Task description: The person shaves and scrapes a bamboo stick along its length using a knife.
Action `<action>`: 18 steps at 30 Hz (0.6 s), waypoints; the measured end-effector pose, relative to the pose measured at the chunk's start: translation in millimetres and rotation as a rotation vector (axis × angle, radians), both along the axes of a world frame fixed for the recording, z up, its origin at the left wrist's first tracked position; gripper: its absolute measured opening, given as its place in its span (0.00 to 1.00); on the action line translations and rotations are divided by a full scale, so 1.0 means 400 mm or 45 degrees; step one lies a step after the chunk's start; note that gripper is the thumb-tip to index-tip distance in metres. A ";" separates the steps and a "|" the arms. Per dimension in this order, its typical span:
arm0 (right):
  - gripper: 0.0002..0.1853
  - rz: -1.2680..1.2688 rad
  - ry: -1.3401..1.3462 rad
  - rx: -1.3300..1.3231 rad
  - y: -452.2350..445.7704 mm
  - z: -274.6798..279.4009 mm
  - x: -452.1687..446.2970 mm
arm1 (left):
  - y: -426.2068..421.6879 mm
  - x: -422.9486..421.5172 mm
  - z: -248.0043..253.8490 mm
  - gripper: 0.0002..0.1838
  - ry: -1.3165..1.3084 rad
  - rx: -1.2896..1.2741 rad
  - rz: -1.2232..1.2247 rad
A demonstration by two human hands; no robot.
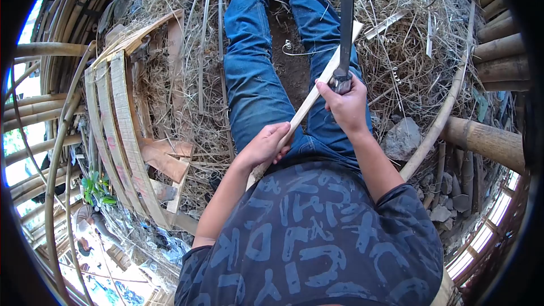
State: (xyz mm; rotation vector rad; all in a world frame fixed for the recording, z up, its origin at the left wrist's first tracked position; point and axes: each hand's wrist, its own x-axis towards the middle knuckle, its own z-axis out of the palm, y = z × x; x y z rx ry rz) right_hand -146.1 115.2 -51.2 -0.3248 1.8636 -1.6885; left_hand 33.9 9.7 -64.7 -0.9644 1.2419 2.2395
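My left hand (266, 146) is wrapped round the lower part of a pale bamboo strip (313, 97). The strip slants across my lap, from beside my waist up to my right knee. My right hand (347, 102) is closed on the handle of a machete, just at the collar where the dark blade (347, 20) begins. That blade points away from me, over my right leg, and crosses the strip near its upper part. Whether the blade touches the strip I cannot tell. Most of the handle is hidden in my fingers.
Thin shavings and dry straw (396, 45) cover the ground around my legs. A slatted wooden crate (122, 119) lies to my left, and a grey rock (402, 139) to my right. Bamboo poles (481, 141) edge both sides. Another person (88, 224) is at the lower left.
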 end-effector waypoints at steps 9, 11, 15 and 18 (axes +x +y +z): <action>0.20 0.118 0.032 -0.011 0.076 -0.022 -0.008 | 0.003 -0.017 -0.002 0.23 0.087 -0.063 -0.059; 0.22 0.236 0.235 0.090 0.102 -0.040 -0.007 | 0.003 -0.024 -0.010 0.22 0.060 -0.072 -0.035; 0.24 0.494 0.568 0.235 0.109 -0.005 0.009 | -0.001 -0.052 0.005 0.19 0.174 -0.109 -0.048; 0.25 0.579 0.728 0.259 0.108 0.002 0.019 | -0.016 -0.069 0.036 0.18 0.087 -0.026 0.032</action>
